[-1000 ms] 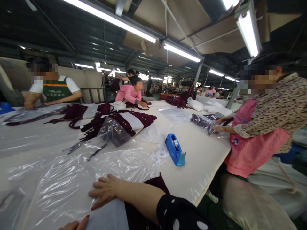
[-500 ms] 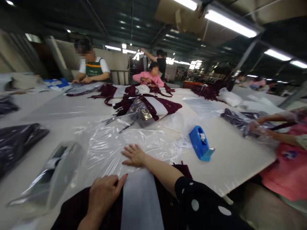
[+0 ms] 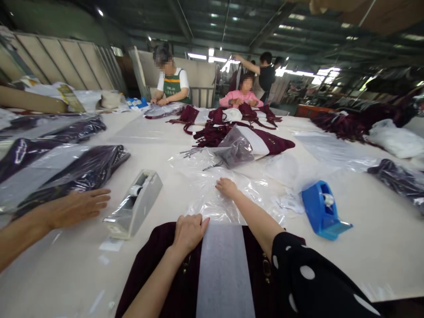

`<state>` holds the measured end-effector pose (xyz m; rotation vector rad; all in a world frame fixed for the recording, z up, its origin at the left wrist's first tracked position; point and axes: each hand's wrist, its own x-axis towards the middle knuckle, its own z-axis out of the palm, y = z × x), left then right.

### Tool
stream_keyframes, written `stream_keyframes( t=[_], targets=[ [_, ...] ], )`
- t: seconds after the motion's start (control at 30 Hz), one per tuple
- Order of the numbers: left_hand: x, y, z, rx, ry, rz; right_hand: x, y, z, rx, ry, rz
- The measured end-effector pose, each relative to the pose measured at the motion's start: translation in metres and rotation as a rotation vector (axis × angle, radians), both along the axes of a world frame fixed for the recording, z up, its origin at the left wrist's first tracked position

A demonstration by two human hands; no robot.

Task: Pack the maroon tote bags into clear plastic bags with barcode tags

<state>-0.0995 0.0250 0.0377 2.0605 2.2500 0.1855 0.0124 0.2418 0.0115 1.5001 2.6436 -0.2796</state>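
Observation:
A folded dark maroon garment (image 3: 149,265) with metal fittings lies in front of me, a pale paper strip (image 3: 225,269) running down its middle. My left hand (image 3: 189,233) is closed over the garment's far edge, just left of the strip; its fingertips are partly hidden. Beyond that edge, clear plastic bags (image 3: 212,201) are spread on the table. My right hand (image 3: 228,187) reaches across them with fingers curled down onto the plastic, and appears to pinch it. The black sleeve with white dots (image 3: 308,271) overlaps the garment's right side.
A grey tape dispenser (image 3: 135,203) stands left, a blue tape dispenser (image 3: 323,212) right. Another person's hand (image 3: 77,206) reaches in beside bagged maroon garments (image 3: 59,168). More maroon pieces (image 3: 271,139) lie ahead. Co-workers (image 3: 172,84) are across the table (image 3: 374,247).
The view has swung left. My right hand has gone from lying flat and spread to curled on the plastic. My left hand stays on the garment's edge. Another person's hand has appeared at left.

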Motion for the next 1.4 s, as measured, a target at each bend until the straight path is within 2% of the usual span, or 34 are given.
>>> stream_keyframes(
  t=[0.1, 0.2, 0.3, 0.4, 0.5, 0.6, 0.7, 0.77, 0.87, 0.93, 1.0, 1.03, 1.1, 1.2, 1.3, 1.37, 1.4],
  targets=[
    [0.008, 0.007, 0.004, 0.055, 0.006, -0.081, 0.009, -0.007, 0.008, 0.009, 0.034, -0.081],
    [0.011, 0.02, 0.012, 0.0, -0.112, -0.071, 0.009, -0.012, 0.026, 0.041, 0.094, -0.151],
    [0.008, 0.037, 0.012, -0.097, -0.17, -0.033, 0.005, -0.012, 0.059, 0.105, 0.185, -0.141],
    [0.007, 0.05, 0.008, -0.119, -0.142, -0.003, 0.003, -0.011, 0.099, 0.18, 0.273, -0.09],
    [0.009, 0.057, 0.008, -0.069, -0.083, 0.043, 0.004, -0.014, 0.134, 0.261, 0.346, -0.072],
    [0.014, 0.061, 0.011, 0.005, -0.027, 0.061, 0.005, -0.015, 0.162, 0.315, 0.446, -0.085],
    [0.02, 0.064, 0.018, 0.087, 0.002, 0.054, 0.008, -0.014, 0.18, 0.328, 0.548, -0.079],
    [0.024, 0.064, 0.026, 0.229, 0.008, 0.045, 0.011, -0.014, 0.188, 0.334, 0.584, -0.071],
    [0.023, 0.059, 0.04, 0.59, -0.021, 0.084, 0.02, -0.016, 0.193, 0.348, 0.612, -0.054],
    [0.015, 0.052, 0.051, 0.79, -0.066, 0.189, 0.027, -0.017, 0.195, 0.352, 0.622, -0.039],
    [0.0, 0.048, 0.058, 0.872, -0.167, 0.354, 0.032, -0.017, 0.195, 0.349, 0.632, -0.033],
    [-0.008, 0.047, 0.059, 0.863, -0.275, 0.454, 0.034, -0.016, 0.195, 0.345, 0.639, -0.036],
    [-0.026, 0.048, 0.057, 0.748, -0.584, 0.62, 0.035, -0.014, 0.192, 0.328, 0.647, -0.038],
    [-0.05, 0.053, 0.047, 0.533, -0.976, 0.689, 0.038, -0.018, 0.181, 0.33, 0.627, -0.03],
    [-0.068, 0.055, 0.042, 0.47, -1.126, 0.686, 0.048, -0.044, 0.154, 0.505, 0.576, 0.032],
    [-0.077, 0.055, 0.044, 0.467, -1.195, 0.71, 0.058, -0.071, 0.127, 0.575, 0.501, 0.184],
    [-0.081, 0.054, 0.047, 0.469, -1.219, 0.721, 0.063, -0.084, 0.112, 0.536, 0.443, 0.262]
  ],
)
